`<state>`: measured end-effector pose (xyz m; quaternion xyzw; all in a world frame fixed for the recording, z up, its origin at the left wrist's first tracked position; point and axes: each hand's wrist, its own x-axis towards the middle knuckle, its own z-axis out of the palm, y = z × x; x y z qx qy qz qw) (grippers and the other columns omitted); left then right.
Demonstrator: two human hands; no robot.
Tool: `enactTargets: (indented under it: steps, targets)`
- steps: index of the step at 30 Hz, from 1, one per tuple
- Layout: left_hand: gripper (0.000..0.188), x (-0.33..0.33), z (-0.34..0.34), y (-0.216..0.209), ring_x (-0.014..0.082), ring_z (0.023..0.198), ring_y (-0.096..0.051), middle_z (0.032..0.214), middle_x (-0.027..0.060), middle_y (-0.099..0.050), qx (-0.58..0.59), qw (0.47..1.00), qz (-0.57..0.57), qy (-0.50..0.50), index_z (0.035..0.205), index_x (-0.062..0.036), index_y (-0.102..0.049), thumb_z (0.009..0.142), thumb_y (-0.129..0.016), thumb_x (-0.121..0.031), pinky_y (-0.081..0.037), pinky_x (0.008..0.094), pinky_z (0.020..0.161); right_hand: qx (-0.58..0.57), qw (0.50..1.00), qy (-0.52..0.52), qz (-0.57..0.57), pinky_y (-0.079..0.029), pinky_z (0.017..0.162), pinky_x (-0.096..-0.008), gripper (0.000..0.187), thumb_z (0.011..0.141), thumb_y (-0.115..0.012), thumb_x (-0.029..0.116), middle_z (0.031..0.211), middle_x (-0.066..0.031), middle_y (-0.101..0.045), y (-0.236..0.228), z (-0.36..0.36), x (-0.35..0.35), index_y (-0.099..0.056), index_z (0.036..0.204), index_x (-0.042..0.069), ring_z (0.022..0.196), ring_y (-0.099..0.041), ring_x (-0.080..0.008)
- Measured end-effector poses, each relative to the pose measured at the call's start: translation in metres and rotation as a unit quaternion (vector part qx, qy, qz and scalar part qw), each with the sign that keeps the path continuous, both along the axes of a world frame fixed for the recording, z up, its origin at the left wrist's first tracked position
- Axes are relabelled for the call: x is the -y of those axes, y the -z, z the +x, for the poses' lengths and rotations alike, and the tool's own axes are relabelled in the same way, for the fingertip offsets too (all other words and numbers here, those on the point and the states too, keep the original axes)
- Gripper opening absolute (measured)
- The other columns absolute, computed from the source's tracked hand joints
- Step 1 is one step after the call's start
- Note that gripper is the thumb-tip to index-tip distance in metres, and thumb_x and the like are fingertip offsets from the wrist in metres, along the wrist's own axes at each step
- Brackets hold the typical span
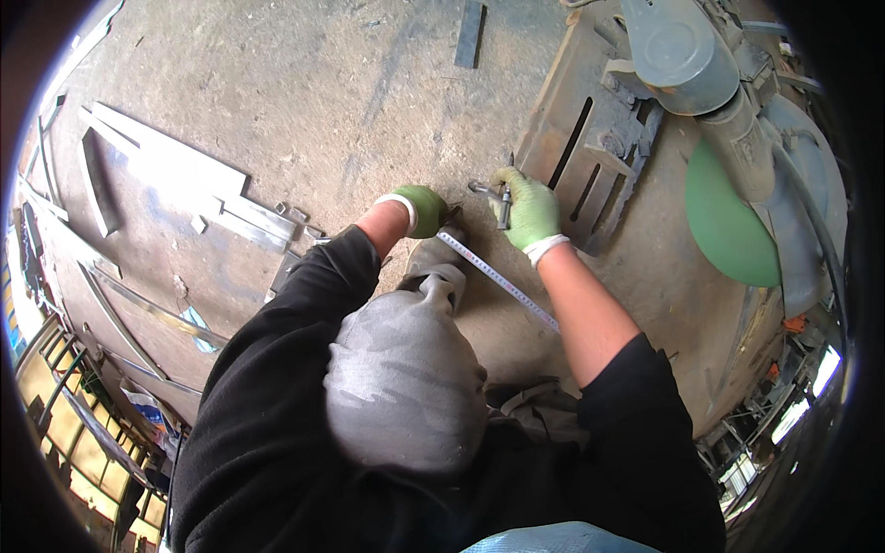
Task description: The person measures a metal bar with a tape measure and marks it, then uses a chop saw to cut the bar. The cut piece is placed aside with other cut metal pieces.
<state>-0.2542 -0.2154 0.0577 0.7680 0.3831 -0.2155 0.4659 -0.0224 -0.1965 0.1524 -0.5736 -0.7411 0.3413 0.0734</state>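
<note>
My left hand (424,210), in a green glove with a white cuff, is closed above my shoe at the middle of the view. A tape measure's pale blade (498,279) runs from under that hand toward the lower right, past my leg. A small dark piece shows at the left fingertips, too small to name. Just to the right, my gloved right hand (533,210) is closed around a short metal rod-shaped tool (504,208), which points down toward me. A greyish metal piece with a rounded end (480,188) sticks out left from the same fingers.
Right of my hand stands a machine with a slotted metal base (576,152), a grey cylindrical housing (680,51) and a green disc-shaped guard (728,221). Shiny metal strips (175,166) lie on the floor at left, small offcuts (293,214) beside them. A flat bar (469,35) lies farther off.
</note>
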Motion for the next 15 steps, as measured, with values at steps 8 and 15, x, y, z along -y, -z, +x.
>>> enactTargets:
  steps: [8,15]
  targets:
    - [0.034,-0.002,-0.013,-0.005,0.0423,0.112,-0.070,0.117,0.0181,-0.076,0.010,1.000,0.008,0.000,0.119,-0.0166,-0.078,0.089,-0.062,-0.022,-0.056,0.0473,0.095,-0.170,0.983,0.053,0.037,-0.058,0.069,-0.0347,0.019,0.085,-0.082,0.005,0.090,-0.0096,-0.075,-0.091,0.018,0.017,-0.075,0.102,0.008,0.078,-0.074,-0.0231]
    - [0.035,0.004,-0.008,-0.007,0.0426,0.112,-0.070,0.117,0.0183,-0.075,-0.006,1.000,0.006,0.009,0.121,-0.0187,-0.078,0.093,-0.060,-0.028,-0.056,0.0466,0.096,-0.233,0.964,0.095,0.085,-0.059,0.077,-0.0350,0.023,0.083,-0.086,0.006,0.093,-0.0111,-0.075,-0.133,0.020,0.035,-0.074,0.103,0.003,0.085,-0.075,-0.0241]
